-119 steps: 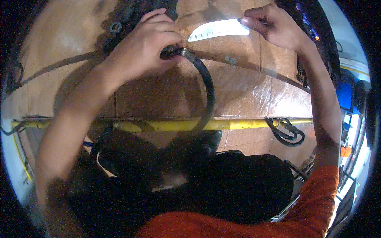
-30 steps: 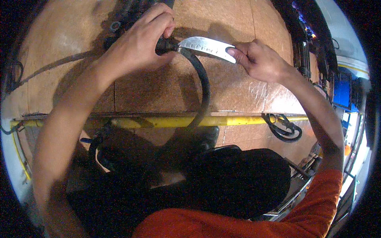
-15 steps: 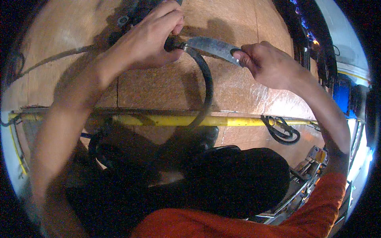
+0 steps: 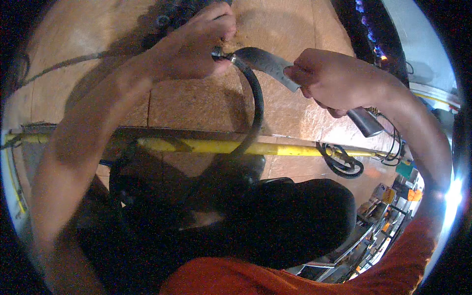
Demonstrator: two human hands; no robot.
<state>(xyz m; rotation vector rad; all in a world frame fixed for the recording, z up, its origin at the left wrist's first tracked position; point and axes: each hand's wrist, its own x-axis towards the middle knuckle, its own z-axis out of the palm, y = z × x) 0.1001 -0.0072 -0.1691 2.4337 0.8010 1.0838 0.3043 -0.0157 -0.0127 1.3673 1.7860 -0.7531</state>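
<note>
My left hand [image 4: 201,46] is closed on a dark fitting [image 4: 220,54] with a metal collar, at the end of a black hose [image 4: 256,98] that curves down over a yellow pipe [image 4: 280,149]. My right hand [image 4: 334,78] grips a broad, curved metal knife [image 4: 264,63], its handle [image 4: 364,122] projecting below my fingers. The blade's tip lies beside the collar; whether they touch I cannot tell. Behind my left hand, a dark assembly [image 4: 162,20] with a bolt sits on the brown panelled surface [image 4: 187,108], partly hidden.
A coiled black hose [image 4: 339,169] hangs at the yellow pipe, right of centre. A black band [image 4: 364,24] with small blue glows runs along the upper right. Small items [image 4: 383,194] crowd a rack at the lower right. My dark-trousered legs fill the lower middle.
The blade has swung from pointing left with its right end high to sloping down rightward. My right hand has lowered and rolled, exposing the handle. My left hand has shifted slightly right and up.
</note>
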